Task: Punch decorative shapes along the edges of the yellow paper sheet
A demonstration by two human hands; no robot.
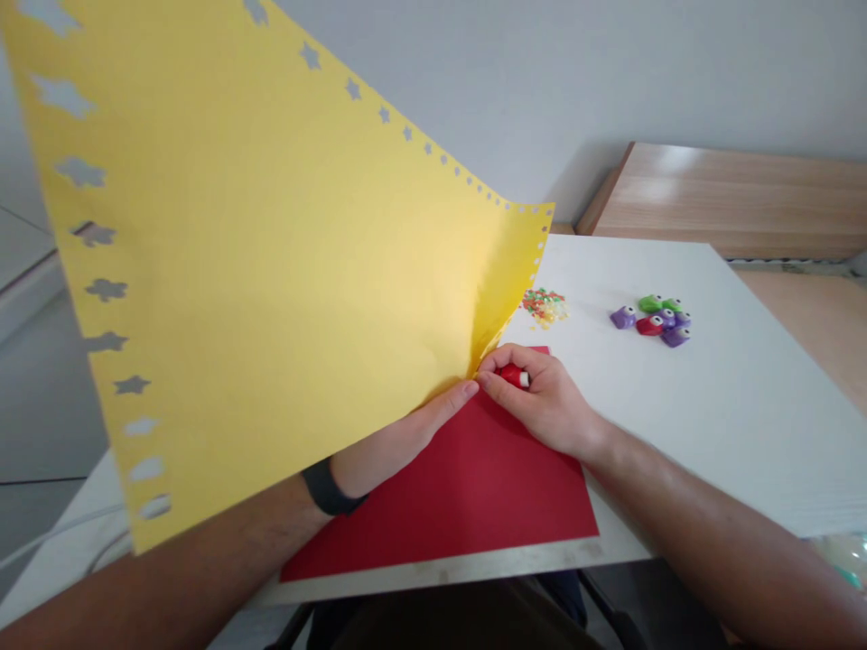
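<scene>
A large yellow sheet of paper (304, 235) is held up and tilted over the left half of the view. Star-shaped holes run along its left and top edges and down its short right side. My left hand (433, 417) grips the lower edge near the right corner, thumb in front and the other fingers hidden behind the sheet. Close beside it, my right hand (555, 402) is closed around a small red craft punch (511, 375) with a white end, at the paper's edge. Whether the edge sits inside the punch's slot is hidden. Beneath both hands lies a red sheet (447, 506).
A small heap of colourful paper cut-outs (544, 308) lies on the white table (711, 424). To its right is a cluster of punches, including purple (622, 317), red (649, 326) and green (650, 303) ones. A wooden panel (731, 194) stands behind. White cables (74, 522) run at lower left.
</scene>
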